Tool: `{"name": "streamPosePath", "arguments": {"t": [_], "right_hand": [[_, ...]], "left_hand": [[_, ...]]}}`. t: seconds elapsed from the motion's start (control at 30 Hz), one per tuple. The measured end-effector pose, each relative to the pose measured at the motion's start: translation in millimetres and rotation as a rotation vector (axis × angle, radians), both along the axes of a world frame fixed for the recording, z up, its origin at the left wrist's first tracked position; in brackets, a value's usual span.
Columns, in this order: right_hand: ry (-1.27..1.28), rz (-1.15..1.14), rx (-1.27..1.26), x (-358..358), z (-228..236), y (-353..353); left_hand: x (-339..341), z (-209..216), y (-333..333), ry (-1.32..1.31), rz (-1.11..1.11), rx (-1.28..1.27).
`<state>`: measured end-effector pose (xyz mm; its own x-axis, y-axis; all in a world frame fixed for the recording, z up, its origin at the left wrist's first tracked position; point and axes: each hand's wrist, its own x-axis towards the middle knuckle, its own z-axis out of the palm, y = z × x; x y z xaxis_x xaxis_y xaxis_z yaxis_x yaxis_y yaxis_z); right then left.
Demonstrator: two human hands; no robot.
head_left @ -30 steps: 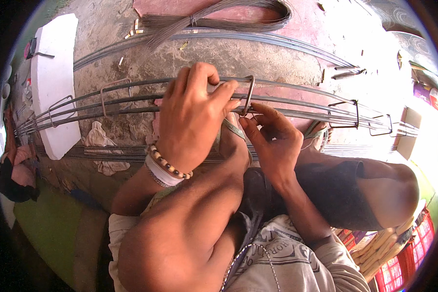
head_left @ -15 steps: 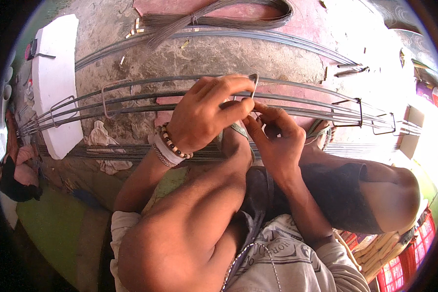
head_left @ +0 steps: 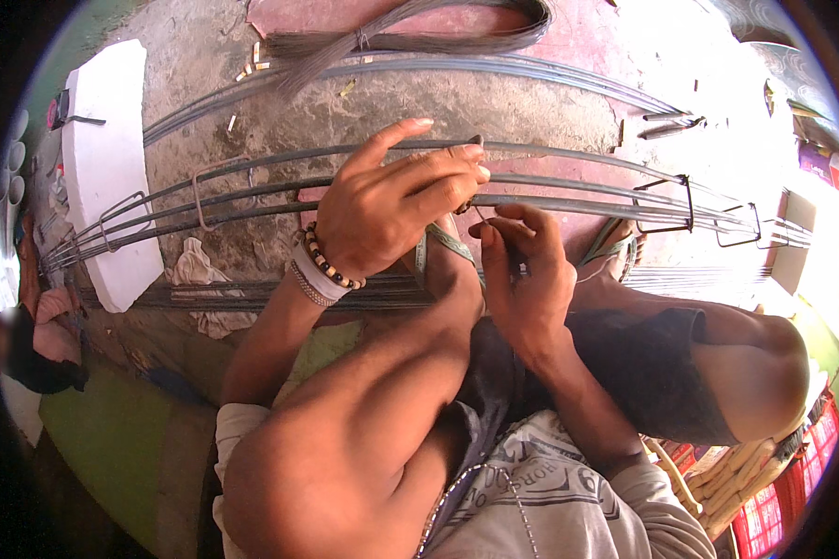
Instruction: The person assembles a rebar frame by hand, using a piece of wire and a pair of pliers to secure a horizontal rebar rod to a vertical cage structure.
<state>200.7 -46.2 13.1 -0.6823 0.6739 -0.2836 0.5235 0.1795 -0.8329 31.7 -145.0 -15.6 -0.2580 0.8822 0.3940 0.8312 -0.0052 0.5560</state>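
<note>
Several long steel rods (head_left: pixel 569 174) run side by side across the floor in front of me, with bent metal stirrups around them. My left hand (head_left: pixel 387 210), wearing beads at the wrist, reaches over the rods from the left. Its thumb and nearer fingers close on a stirrup (head_left: pixel 476 141), which they mostly hide, while one farther finger sticks up. Just right of it, my right hand (head_left: pixel 536 270) pinches a thin piece of wire (head_left: pixel 481 215) beside the nearest rod. The wire's far end is hidden near the left fingertips.
Stirrups (head_left: pixel 199 196) sit at the left, and dark ones (head_left: pixel 688 203) at the right. A white block (head_left: pixel 112 186) lies under the rods' left end. Beyond are a wire bundle (head_left: pixel 410 37) and pliers (head_left: pixel 671 129). More rods (head_left: pixel 345 296) and a rag (head_left: pixel 200 270) lie nearer me.
My left hand's far finger has lifted, and the stirrup that stood up at its fingertips is now mostly hidden. My right hand has drawn slightly back, baring a bit of wire.
</note>
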Motion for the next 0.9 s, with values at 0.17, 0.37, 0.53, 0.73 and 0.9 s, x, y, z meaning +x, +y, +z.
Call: {"name": "streamPosePath", "arguments": {"t": [0.17, 0.37, 0.53, 0.73, 0.9], "right_hand": [[-0.064, -0.035, -0.052, 12.8, -10.6, -2.3], [0.056, 0.083, 0.079, 2.7, -27.5, -1.1], [0.107, 0.058, 0.11, -0.7, -34.8, -2.7], [-0.029, 0.285, 0.306, -5.9, -8.2, 8.9], [-0.011, 0.131, 0.06, 1.0, -13.1, 4.3]], "left_hand": [[1.2, -2.2, -0.7, -0.033, 0.01, -0.022], [0.8, -0.7, -0.6, -0.045, -0.026, -0.01], [-0.3, -4.7, 0.6, -0.029, -0.14, 0.079], [2.0, -9.7, -3.5, 0.125, -0.049, 0.046], [7.4, -15.0, -1.7, 0.118, 0.002, 0.053]]}}
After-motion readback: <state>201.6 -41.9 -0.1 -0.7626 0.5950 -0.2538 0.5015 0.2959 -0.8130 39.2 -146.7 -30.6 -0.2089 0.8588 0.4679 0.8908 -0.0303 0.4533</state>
